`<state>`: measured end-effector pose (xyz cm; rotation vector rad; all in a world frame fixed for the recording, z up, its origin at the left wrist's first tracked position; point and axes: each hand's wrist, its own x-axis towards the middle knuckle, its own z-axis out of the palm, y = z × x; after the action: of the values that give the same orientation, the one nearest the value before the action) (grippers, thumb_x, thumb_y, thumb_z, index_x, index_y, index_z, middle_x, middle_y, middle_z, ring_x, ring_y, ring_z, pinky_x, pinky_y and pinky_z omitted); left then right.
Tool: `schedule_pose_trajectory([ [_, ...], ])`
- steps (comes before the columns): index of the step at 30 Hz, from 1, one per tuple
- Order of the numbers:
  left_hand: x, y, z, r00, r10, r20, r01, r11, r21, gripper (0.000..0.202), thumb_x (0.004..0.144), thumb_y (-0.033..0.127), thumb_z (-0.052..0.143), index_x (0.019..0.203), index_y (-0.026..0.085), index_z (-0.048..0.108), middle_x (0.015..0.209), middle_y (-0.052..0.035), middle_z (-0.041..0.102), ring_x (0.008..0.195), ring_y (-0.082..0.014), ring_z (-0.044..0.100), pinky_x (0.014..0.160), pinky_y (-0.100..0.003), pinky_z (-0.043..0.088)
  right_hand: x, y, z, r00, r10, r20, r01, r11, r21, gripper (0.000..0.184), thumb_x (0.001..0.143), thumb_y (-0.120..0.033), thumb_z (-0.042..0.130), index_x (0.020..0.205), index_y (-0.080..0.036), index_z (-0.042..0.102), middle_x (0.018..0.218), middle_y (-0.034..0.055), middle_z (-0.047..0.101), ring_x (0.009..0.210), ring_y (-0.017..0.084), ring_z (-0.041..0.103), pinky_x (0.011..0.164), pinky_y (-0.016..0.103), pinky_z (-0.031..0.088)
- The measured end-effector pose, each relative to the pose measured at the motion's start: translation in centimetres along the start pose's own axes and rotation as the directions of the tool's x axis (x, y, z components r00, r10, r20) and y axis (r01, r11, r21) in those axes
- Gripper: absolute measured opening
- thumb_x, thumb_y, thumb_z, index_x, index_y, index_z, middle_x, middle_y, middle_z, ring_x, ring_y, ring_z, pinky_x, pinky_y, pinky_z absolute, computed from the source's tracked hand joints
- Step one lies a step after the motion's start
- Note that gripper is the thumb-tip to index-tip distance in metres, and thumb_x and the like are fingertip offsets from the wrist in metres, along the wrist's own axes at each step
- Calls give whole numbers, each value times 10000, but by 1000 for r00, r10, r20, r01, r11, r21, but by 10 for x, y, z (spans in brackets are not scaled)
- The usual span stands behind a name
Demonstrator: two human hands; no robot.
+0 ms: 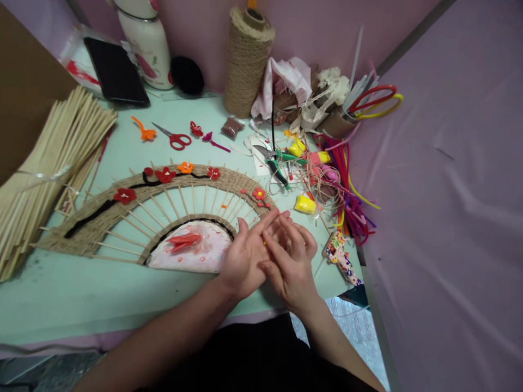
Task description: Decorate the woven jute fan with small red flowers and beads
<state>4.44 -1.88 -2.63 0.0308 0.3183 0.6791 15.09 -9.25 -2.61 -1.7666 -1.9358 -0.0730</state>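
Note:
My left hand (pixel 244 260) is turned palm up, fingers stretched out, over the right end of a fan-shaped woven piece (pixel 229 177). A tiny yellow bit (pixel 265 243) lies on its palm, and a small red speck (pixel 279 214) shows near the fingertips. My right hand (pixel 295 261) is over that palm, its index fingertip at the yellow bit and its thumb apart from the index. Red and orange flowers (pixel 165 175) decorate the fan's twine band. On its pale half-round base rests a clear packet of red material (pixel 184 242).
Bundled wooden sticks (pixel 49 169) lie at left. Behind the fan are red-handled scissors (pixel 175 140), a twine spool (pixel 247 65) and a white bottle (pixel 147 51). Green-handled pruners (pixel 274 163), yellow clay packets (pixel 304 204), pipe cleaners (pixel 347 185) and a patterned glue gun (pixel 342 256) crowd the right.

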Motion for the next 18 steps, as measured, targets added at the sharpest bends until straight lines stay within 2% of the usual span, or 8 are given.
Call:
schedule_pose_trajectory([
  [5,-2,4,1,1000,-18,3,18,999,-27,730,914,686,295,1335,149,555,1439,-148,515,1399,-274,388,1158,-423,282,-5,4,1,990,-99,95,95,994,50,491,973,-482,399,1389,-241,499,1504,128,354,1356,336,286,1091,568,265],
  [11,-2,5,0,996,-85,39,87,995,-46,815,875,739,297,1359,122,516,1454,-168,491,1422,-298,346,1148,-441,287,-3,8,0,993,-71,98,75,997,-37,612,968,-572,304,1460,-224,411,1545,157,305,1428,363,186,1132,623,130],
  [15,-1,9,-1,998,-33,54,36,998,-46,809,873,736,323,1353,116,519,1460,-161,486,1434,-279,330,1161,-411,267,-5,8,0,983,-140,116,143,990,-17,609,966,-579,307,1456,-236,424,1513,141,376,1442,346,182,1156,592,131],
  [18,0,10,0,997,-29,76,32,999,-38,816,868,744,320,1352,118,522,1463,-157,485,1437,-272,326,1163,-398,264,-6,12,0,993,-94,75,99,994,-56,587,972,-560,317,1469,-259,399,1531,135,355,1440,342,197,1147,608,142],
])
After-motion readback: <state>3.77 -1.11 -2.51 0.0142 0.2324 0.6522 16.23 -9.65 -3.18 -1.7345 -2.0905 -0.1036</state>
